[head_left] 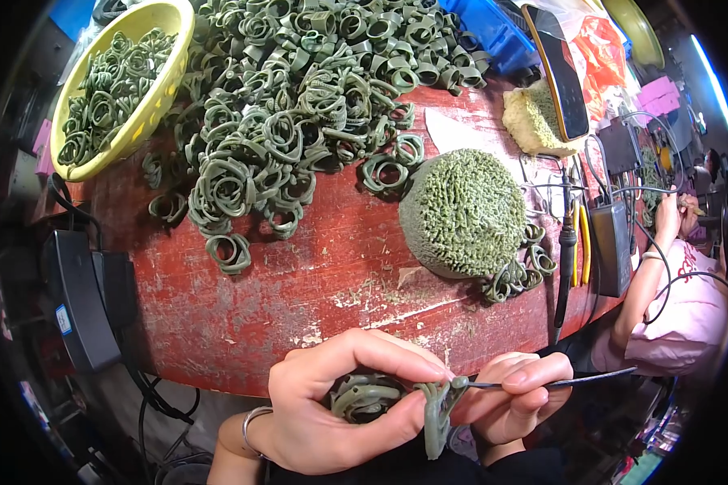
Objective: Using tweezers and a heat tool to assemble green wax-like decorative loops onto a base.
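Between the thumb and forefinger of my left hand (311, 412) is a green ring (437, 424) that looks like wax, held above the table's near edge. Several more green rings (366, 402) are cupped in that palm. My right hand (519, 398) is closed on a thin dark rod-like tool (603, 377), pinched by the fingertips. The tool's left tip meets the top of the held ring; its other end sticks out to the right. The right hand's lower fingers are partly hidden.
A large heap of green rings (259, 137) covers the far side of the red table (243, 323). A yellow basket (174, 77) of rings stands far left. A round green-crusted block (469, 214), phone (558, 73), yellow-handled pliers (584, 242) and black cables lie rightward; a co-worker (675, 299) sits beyond.
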`<state>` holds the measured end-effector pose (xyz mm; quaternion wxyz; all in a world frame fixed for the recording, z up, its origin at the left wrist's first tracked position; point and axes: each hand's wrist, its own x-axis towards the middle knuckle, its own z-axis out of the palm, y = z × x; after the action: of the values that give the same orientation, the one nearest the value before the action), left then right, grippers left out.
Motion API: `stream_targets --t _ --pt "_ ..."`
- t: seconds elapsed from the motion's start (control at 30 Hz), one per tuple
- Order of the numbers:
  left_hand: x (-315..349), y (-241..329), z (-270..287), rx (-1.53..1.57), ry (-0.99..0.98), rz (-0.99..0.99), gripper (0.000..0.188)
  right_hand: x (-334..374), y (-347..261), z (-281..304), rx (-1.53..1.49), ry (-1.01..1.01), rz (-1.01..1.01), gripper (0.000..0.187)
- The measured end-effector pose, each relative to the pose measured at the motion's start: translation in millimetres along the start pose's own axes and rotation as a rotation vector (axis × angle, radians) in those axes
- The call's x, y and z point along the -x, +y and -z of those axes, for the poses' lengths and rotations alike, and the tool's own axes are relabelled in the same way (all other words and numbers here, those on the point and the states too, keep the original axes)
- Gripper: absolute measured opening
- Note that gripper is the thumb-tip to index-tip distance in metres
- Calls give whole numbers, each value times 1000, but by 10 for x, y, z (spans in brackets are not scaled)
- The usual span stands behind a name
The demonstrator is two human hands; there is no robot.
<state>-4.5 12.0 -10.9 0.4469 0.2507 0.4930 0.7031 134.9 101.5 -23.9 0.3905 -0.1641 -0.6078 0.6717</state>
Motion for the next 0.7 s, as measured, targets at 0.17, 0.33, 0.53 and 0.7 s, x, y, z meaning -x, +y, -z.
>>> stream_targets --t 0.17,0.33,0.53,0.7 --pt "4 -27 -6 70 -6 23 18 28 44 -4 -51 13 10 25" --pt "6 -55 -10 133 -27 40 19 77 52 22 -123 -1 -96 26" --pt "3 -85 -25 216 -47 66 19 35 74 37 -97 -38 -60 27" --pt "0 -97 -29 237 -44 103 20 24 73 33 -77 -27 -47 29"
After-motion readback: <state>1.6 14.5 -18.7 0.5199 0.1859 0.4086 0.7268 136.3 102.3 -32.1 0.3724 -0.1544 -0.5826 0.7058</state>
